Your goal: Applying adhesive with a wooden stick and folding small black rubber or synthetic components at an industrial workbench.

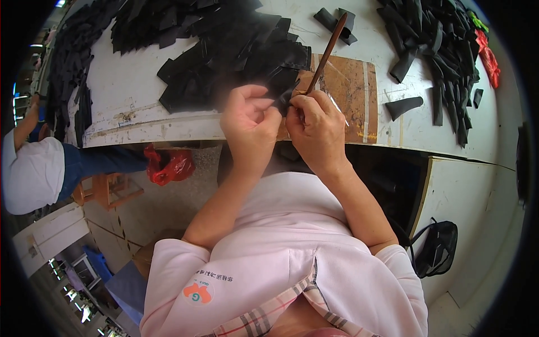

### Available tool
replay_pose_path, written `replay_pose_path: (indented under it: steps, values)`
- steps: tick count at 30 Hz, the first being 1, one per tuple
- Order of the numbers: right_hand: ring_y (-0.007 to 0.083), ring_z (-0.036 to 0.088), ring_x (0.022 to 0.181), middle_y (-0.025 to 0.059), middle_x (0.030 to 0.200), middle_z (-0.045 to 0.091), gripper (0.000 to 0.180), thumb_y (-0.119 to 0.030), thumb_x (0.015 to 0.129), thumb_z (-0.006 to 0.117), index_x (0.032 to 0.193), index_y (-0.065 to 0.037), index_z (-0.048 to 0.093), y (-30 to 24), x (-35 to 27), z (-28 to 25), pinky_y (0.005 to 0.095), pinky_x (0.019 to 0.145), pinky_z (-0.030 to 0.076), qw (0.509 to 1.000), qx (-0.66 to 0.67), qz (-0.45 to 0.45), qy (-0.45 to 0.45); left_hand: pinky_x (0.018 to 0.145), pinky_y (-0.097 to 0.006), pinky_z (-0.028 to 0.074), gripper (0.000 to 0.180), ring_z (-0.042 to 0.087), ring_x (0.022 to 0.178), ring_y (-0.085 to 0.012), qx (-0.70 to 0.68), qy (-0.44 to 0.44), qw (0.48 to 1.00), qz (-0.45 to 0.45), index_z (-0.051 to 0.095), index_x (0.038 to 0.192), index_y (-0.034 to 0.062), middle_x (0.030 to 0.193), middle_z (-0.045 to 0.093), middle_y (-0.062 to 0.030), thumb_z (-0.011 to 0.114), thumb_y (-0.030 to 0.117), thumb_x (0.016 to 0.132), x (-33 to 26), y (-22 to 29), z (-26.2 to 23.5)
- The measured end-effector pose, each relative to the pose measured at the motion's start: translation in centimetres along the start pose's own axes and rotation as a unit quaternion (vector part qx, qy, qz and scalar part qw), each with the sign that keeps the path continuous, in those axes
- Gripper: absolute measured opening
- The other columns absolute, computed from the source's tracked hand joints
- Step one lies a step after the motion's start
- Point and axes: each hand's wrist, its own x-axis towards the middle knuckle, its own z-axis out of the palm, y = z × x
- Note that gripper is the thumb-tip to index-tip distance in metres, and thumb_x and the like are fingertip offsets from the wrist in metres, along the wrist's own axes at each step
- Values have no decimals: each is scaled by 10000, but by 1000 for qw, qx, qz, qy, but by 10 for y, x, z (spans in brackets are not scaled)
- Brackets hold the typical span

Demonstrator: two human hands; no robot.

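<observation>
Both of my hands are at the table's front edge, closed on a small black fabric piece [284, 100] stretched between them. My left hand [250, 121] pinches its left end between thumb and forefinger, the other fingers curled. At the other end, my right hand [318, 126] grips the fabric. From that same hand a slim brown stick [328, 51] slants up and away; its lower end is hidden by my fingers. Under the right hand lies a worn brown board [351, 84]. Just beyond my left hand is a heap of flat black pieces [224, 62], partly blurred.
More black rolled pieces [435, 50] are piled at the far right, with a loose one [404, 106] nearer. A red plastic bag [487, 59] lies beside them. Another person [33, 174] sits at the left. A red bag [167, 165] hangs below the table edge; a black bag [438, 247] is at right.
</observation>
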Motion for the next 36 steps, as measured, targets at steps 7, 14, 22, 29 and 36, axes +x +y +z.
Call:
replay_pose_path:
  steps: [7,14,22,29,36]
  values:
    - [248,548,589,91,715,509,119,-24,679,601,773,-39,529,3,4,-1,324,487,445,1000,31,7,0,540,-203,450,176,557,613,-85,-55,-147,973,-171,526,883,-46,722,601,-79,525,-74,709,2,3,-3]
    - [260,550,611,96,718,498,155,-30,678,607,803,-36,515,2,-2,8,349,504,453,998,-22,-47,-44,451,-183,412,120,526,551,-55,96,-22,989,113,533,864,-32,735,594,-60,543,-61,747,4,-23,2]
    - [178,534,563,94,632,518,89,-57,722,606,755,7,554,1,4,-6,294,481,425,944,231,208,-105,357,-170,263,272,378,422,-26,-422,-197,814,-349,499,962,-7,645,506,-23,541,-55,697,18,-5,-27]
    - [44,394,541,-40,634,480,94,-133,806,594,758,-56,570,0,6,-13,178,489,323,576,680,431,-142,355,-157,294,182,401,456,-5,-74,-150,976,-137,520,890,-23,725,555,-36,519,-58,712,8,1,-9]
    - [34,416,593,-41,673,481,203,-254,855,548,756,-79,525,9,4,-16,182,522,362,721,567,361,-169,315,-164,275,129,379,361,-22,-188,-133,949,-214,531,843,2,657,548,-32,511,-84,749,12,10,-16]
